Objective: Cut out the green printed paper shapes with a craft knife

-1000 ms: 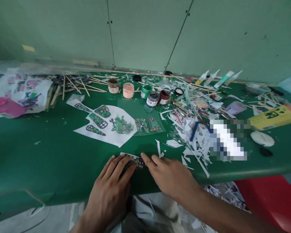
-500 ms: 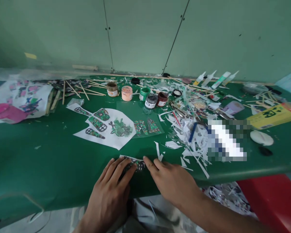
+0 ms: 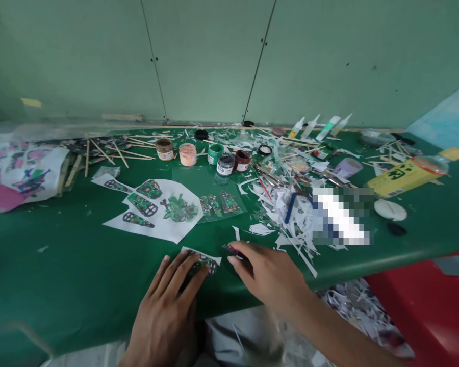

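My left hand (image 3: 170, 295) lies palm down with its fingers spread. Its fingertips press a paper cutout (image 3: 212, 266) with a green, black and brown pattern and a white edge flat on the green table. Just right of it, my right hand (image 3: 271, 270) has curled fingers, thumb and index bent towards each other. A small dark reddish thing (image 3: 229, 248) shows at the index fingertip; what it is I cannot make out. Beyond the hands lies a white sheet (image 3: 166, 232) with similar camouflage-patterned shapes, beside a clear plastic sheet (image 3: 235, 215) bearing more patterned pieces.
Several paint jars (image 3: 225, 164) stand at the back middle. White paper scraps (image 3: 300, 232) are heaped to the right, near a yellow bottle (image 3: 401, 176) and a white oval object (image 3: 390, 209). Thin wooden sticks (image 3: 121, 154) lie at the back left. The table's front edge is close.
My right hand has drawn away from the cutout, and its index finger has bent inward. More of the cutout's white edge shows. My left hand stays on it; the view has turned slightly right.
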`<action>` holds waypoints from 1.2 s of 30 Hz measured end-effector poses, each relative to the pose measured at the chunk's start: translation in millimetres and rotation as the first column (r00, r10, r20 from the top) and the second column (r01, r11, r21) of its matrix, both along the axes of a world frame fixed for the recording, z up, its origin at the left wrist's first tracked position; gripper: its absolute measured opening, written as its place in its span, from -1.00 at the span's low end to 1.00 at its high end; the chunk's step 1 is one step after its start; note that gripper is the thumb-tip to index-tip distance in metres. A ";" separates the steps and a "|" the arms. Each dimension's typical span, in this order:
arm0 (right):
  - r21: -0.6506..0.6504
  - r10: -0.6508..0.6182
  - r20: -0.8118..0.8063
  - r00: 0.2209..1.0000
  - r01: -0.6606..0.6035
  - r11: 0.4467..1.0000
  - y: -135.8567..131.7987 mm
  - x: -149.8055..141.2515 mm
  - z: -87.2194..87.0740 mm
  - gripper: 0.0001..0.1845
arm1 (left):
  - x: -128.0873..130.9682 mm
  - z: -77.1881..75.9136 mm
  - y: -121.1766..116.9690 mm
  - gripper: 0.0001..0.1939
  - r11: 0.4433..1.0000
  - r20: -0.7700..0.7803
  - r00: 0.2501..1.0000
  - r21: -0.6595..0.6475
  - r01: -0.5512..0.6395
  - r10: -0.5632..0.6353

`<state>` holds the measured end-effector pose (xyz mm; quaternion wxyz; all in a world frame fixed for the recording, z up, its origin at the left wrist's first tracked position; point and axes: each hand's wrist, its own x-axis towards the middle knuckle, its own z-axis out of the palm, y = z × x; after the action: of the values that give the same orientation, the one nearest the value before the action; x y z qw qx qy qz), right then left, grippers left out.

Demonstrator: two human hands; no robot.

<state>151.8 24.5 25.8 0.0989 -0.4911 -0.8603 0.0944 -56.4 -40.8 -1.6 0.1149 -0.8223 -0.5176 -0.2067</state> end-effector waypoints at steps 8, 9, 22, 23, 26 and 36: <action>-0.022 -0.134 -0.051 0.990 0.133 0.991 2.6 -18.9 -12.6 -0.65 | 4.3 -2.8 2.6 -0.50 1.000 0.020 1.000 0.002 -0.020 0.020; -0.013 -0.134 -0.060 0.989 0.134 0.991 2.4 -18.8 -13.4 -0.66 | 4.2 -2.4 3.0 -0.50 1.000 0.028 0.999 0.002 -0.024 0.023; 0.082 -0.028 -0.123 0.992 0.038 0.996 3.1 -10.3 -4.7 -0.67 | 18.1 3.5 -0.3 -0.51 1.000 0.097 0.995 -0.026 0.009 -0.006; 0.070 -0.005 -0.124 0.992 0.013 0.997 2.7 -12.4 -4.1 -0.67 | 17.7 2.2 0.3 -0.51 0.999 0.089 0.995 -0.012 0.035 -0.034; 0.056 0.025 -0.086 0.996 -0.020 0.998 1.9 -19.8 -4.1 -0.64 | 17.7 -1.0 1.2 -0.54 0.998 0.072 0.996 0.026 0.054 -0.056; 0.114 0.030 0.003 1.000 -0.030 0.993 2.3 -25.8 -8.8 -0.60 | 21.6 -3.7 -0.3 -0.51 1.000 0.061 0.998 -0.002 -0.002 0.003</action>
<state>126.1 26.9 17.0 0.1248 -0.4718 -0.8716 0.0461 -34.8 -41.1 -5.3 0.0984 -0.8151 -0.5221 -0.2309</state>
